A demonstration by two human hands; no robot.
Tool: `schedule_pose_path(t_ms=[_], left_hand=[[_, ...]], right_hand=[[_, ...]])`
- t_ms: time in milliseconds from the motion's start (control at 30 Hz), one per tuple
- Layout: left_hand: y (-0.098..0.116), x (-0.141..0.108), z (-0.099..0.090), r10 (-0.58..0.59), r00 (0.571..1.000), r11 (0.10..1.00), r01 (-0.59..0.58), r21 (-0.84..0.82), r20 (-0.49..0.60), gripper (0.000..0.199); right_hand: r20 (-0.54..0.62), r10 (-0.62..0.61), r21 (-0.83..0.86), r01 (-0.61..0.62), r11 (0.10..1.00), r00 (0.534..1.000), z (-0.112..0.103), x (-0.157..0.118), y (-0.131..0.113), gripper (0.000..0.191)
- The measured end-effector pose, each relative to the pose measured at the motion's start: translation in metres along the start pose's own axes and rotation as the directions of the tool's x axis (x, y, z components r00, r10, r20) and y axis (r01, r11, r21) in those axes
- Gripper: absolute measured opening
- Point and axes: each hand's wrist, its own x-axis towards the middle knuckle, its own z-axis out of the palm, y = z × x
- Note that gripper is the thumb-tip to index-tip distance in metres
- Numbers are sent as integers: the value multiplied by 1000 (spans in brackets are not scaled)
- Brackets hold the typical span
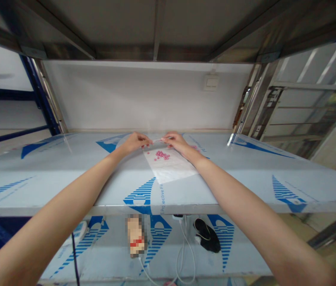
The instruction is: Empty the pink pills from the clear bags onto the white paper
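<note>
My left hand (136, 142) is closed in a pinch near the back of the upper shelf. Close beside it, my right hand (175, 142) is pinched too. A thin pale strand (157, 140) spans the small gap between my fingertips; its exact kind is too small to make out. Just in front of my hands lies a thin white sheet (173, 171), bearing a loose cluster of small pink beads (162, 155). More pink bits (196, 147) show partly behind my right wrist.
The film-covered metal shelf (66, 190) ends at a front edge below my forearms. On a lower shelf are a blurred-out phone-like object (136, 236), a white cable (195, 266) and a black item (208, 236). A metal panel (126, 28) hangs overhead.
</note>
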Motion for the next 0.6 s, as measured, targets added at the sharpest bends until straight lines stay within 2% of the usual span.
schedule_pose_path(t_ms=[267,467,600], left_hand=[[2,0,-4,15,1000,1000,-14,28,-14,18],[0,-1,2,37,999,999,-36,-36,10,21],[0,1,6,50,999,999,-50,-10,-3,24]], right_hand=[[-30,-74,-84,71,994,997,4,3,-3,10],[-31,-112,-68,110,992,993,5,0,-4,9],[19,-72,-38,73,997,997,7,-3,-8,8]])
